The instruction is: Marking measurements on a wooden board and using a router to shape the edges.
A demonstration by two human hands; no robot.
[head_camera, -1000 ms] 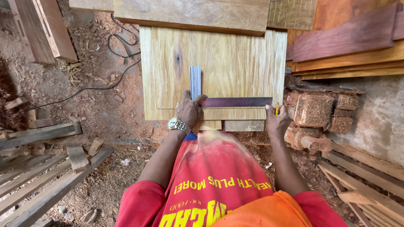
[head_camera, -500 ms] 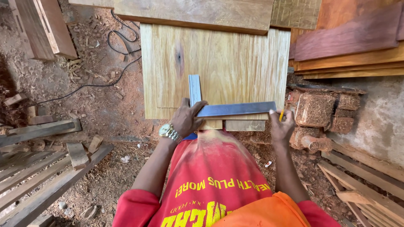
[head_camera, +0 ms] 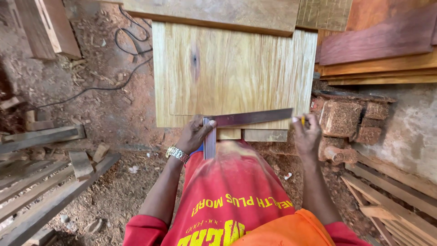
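Two hands square a line at the panel's near edge

Both hands work along the near edge of the pale yellow wooden panel (head_camera: 232, 73), which lies flat on short wooden blocks (head_camera: 255, 134) above the dirt floor. The left hand (head_camera: 195, 134) has its grip pressed around the corner of the grey metal try square (head_camera: 241, 120), whose long blade lies across the panel close to the near edge and whose short arm hangs down off that edge, against the person's red shirt. The right hand (head_camera: 307, 136) pinches a yellow pencil (head_camera: 302, 120) at the blade's far tip, by the panel's near right corner.

As a judgement: the square looks seated and the pencil poised at one end; no fresh line along the blade can be made out, so the marking seems barely begun.

Room is tight on the right, where stacked reddish planks (head_camera: 378, 41) and rough brown blocks (head_camera: 346, 118) crowd the right edge. A thick plank (head_camera: 209, 13) overlaps the far edge. Left of the panel is open sawdust-strewn dirt floor (head_camera: 91, 91), crossed by a black cable (head_camera: 127, 59), with grey timber slats (head_camera: 41, 182) farther out.
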